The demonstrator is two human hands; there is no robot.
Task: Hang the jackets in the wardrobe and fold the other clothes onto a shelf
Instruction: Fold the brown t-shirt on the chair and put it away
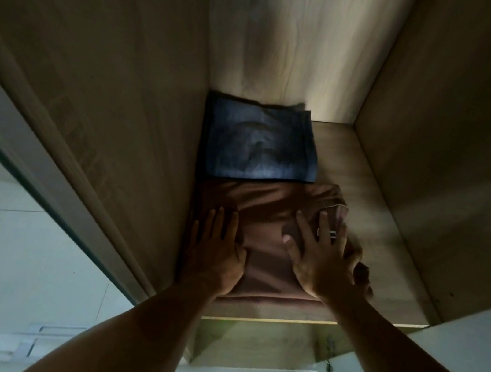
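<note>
A folded brown garment [268,215] lies at the front of a wooden wardrobe shelf [370,225]. Behind it, against the back wall, sits a folded pair of blue jeans [260,143]. My left hand [214,251] lies flat on the garment's left side with straight fingers. My right hand [322,259] presses down on the garment's right side, fingers spread. A pale inner patch of the garment shows by my right fingertips.
The shelf is hemmed in by the wardrobe's left wall [116,101] and right wall [457,139]. Bare shelf board runs to the right of both clothes. A lower compartment [251,341] opens beneath the shelf's front edge. Pale floor lies at the lower left.
</note>
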